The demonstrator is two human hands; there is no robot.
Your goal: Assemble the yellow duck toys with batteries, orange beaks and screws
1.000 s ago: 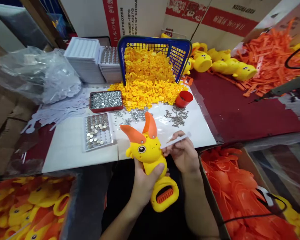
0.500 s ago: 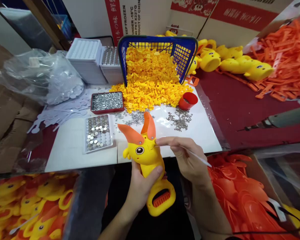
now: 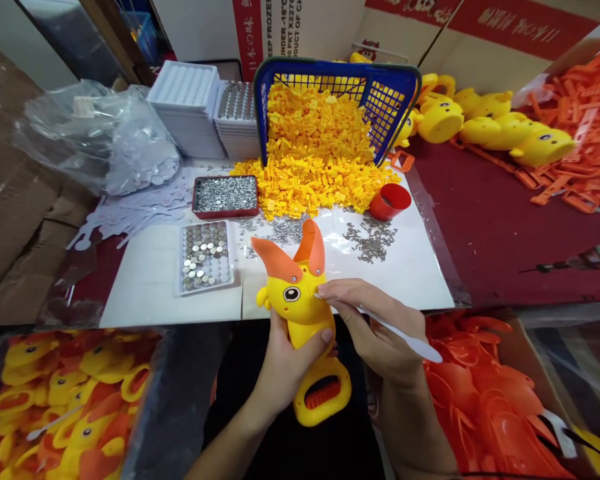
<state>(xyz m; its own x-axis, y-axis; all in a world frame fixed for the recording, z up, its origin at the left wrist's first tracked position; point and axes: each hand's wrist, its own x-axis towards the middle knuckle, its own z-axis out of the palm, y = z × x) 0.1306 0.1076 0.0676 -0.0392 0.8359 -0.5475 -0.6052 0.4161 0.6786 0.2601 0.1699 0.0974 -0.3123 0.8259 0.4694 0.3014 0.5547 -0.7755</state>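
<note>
A yellow duck-shaped toy [image 3: 307, 327] with two orange flaps on its head and a ring handle stands tilted in front of me. My left hand [image 3: 293, 363] is wrapped round its neck. In my right hand [image 3: 380, 327] is a white plastic stick [image 3: 403, 335] with a flat, rounded end pointing right; its other end touches the toy's head, right of the eye, beside my fingertips. Small screws show at the base of both orange flaps.
Yellow parts [image 3: 315, 183] spill from a blue basket [image 3: 397, 100]. A red screw tray [image 3: 225, 213], a battery tray [image 3: 207, 257] and a red cup [image 3: 391, 202] stand on the table. Boxes of orange parts [image 3: 495, 400] and yellow toys [image 3: 87, 433] flank my lap.
The view has shifted, so the table things sit further right. The right hand has turned the stick, and its tip now shows against the toy's head.
</note>
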